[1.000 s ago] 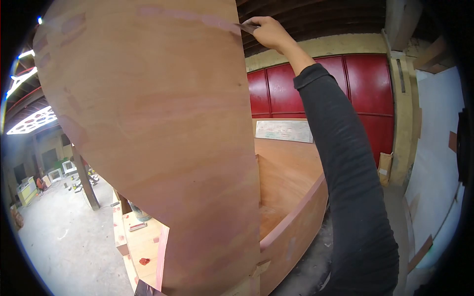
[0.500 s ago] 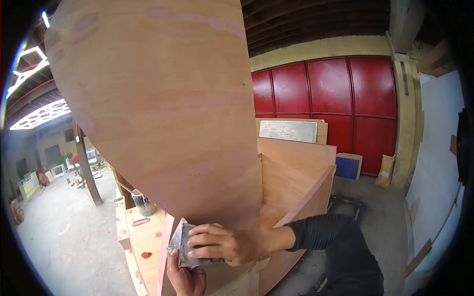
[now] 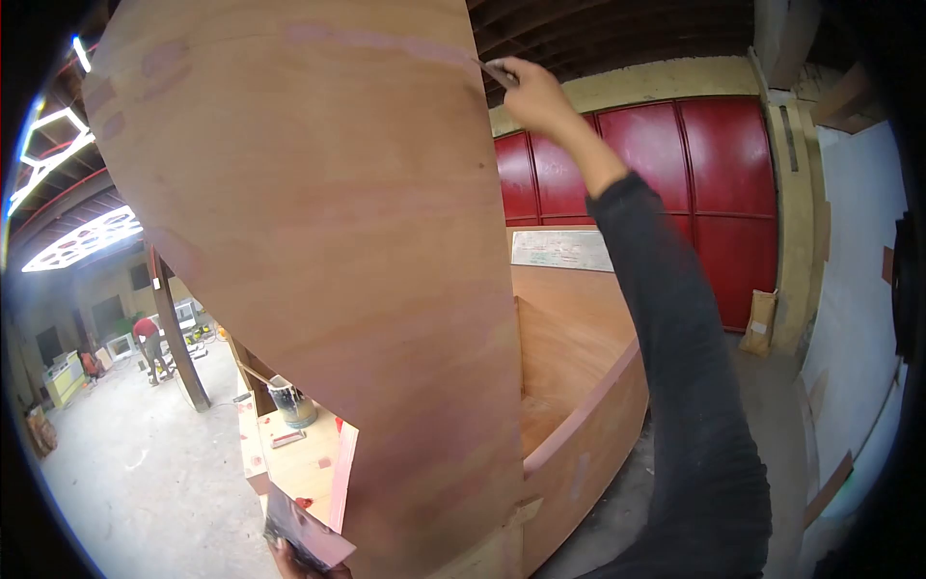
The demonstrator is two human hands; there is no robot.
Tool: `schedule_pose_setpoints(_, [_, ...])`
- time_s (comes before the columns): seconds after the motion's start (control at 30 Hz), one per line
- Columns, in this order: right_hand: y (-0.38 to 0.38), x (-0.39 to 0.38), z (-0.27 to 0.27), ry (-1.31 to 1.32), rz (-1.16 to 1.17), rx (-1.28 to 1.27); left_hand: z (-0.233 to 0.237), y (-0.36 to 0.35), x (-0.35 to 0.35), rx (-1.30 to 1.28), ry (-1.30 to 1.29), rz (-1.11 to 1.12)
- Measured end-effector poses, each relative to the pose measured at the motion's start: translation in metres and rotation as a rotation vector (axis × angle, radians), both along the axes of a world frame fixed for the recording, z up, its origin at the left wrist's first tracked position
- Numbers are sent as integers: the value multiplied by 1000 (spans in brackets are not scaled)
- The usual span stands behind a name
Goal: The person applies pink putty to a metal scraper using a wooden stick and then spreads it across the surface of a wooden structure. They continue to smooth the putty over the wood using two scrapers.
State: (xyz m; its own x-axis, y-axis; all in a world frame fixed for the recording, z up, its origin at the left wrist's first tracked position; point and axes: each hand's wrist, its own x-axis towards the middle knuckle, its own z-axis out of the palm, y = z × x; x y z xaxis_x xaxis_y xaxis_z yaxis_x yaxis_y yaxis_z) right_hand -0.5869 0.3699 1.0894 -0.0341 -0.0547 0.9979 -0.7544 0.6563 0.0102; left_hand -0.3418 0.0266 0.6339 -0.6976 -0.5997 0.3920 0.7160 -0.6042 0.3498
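Note:
A tall curved plywood panel (image 3: pixel 318 222) fills the middle of the view, with pinkish filler smears on its face. My right hand (image 3: pixel 535 95) is raised to the panel's upper right edge, its fingers closed on a thin flat scraper (image 3: pixel 498 72) seen nearly edge-on. The scraper's tip meets the panel edge beside a pink filler streak (image 3: pixel 386 41). Low at the bottom, my left hand (image 3: pixel 301 567) is partly cut off by the frame. It grips a thin, smeared flat plate (image 3: pixel 307 531), held tilted.
Behind the panel, a pale wooden surface (image 3: pixel 313 465) carries a paint-stained can (image 3: pixel 292 403) and a small scraper (image 3: pixel 287 439). A curved plywood box wall (image 3: pixel 588 405) stands to the right. Red metal doors (image 3: pixel 733 212) are beyond. Another person (image 3: pixel 149 343) bends in the far left background.
My right hand has left the plate and risen to the panel's upper right edge with the scraper. My left hand and the plate have moved down and left.

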Motion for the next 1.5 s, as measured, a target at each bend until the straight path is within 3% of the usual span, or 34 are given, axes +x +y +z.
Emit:
schedule_pose_setpoints(0.03, [1,6,17,-158,-29,-46,-3,2,3,1,1,1])
schedule_pose_setpoints(0.17, [-8,-15,61,-175,48,-33,-35,-6,12,-8,-97,23])
schedule_pose_setpoints(0.37, [-38,-31,98,-176,-87,-102,-79,-25,28,-34,-261,113])
schedule_pose_setpoints(0.6, [-78,32,38,-55,-147,53,-88,-26,29,-68,-298,114])
schedule_pose_setpoints(0.67, [-57,29,26,-59,-169,370,-88,-23,22,-67,-302,58])
schedule_pose_setpoints(0.73, [-38,49,-6,-340,-97,561,-73,-13,19,-80,-275,-4])
schedule_pose_setpoints(0.8, [-31,51,-67,-220,92,492,-51,-3,11,-79,-234,-127])
schedule_pose_setpoints(0.83, [-31,56,-103,-309,365,478,-41,6,6,-58,-224,-187])
schedule_pose_setpoints(0.87, [-39,77,-157,-212,609,426,-33,12,0,-103,-162,-289])
schedule_pose_setpoints(0.9, [-48,87,-214,-570,868,202,-27,22,-9,-24,-283,-295])
schedule_pose_setpoints(0.93, [-45,95,-244,-232,637,558,-18,38,-18,26,-281,-343])
schedule_pose_setpoints(1.03, [-70,126,-370,-403,875,463,-15,69,-47,122,-364,-488])
schedule_pose_setpoints(1.13, [-81,136,-449,-410,909,285,-25,89,-56,-69,-421,-482])
schedule_pose_setpoints(1.3, [-60,137,-490,-409,694,149,-24,117,-62,-168,-348,-344])
schedule_pose_setpoints(1.43, [-15,118,-472,-642,428,376,-6,116,-45,-158,-179,-255])
schedule_pose_setpoints(1.5, [-1,122,-444,-611,398,326,-5,113,-50,-467,-196,225])
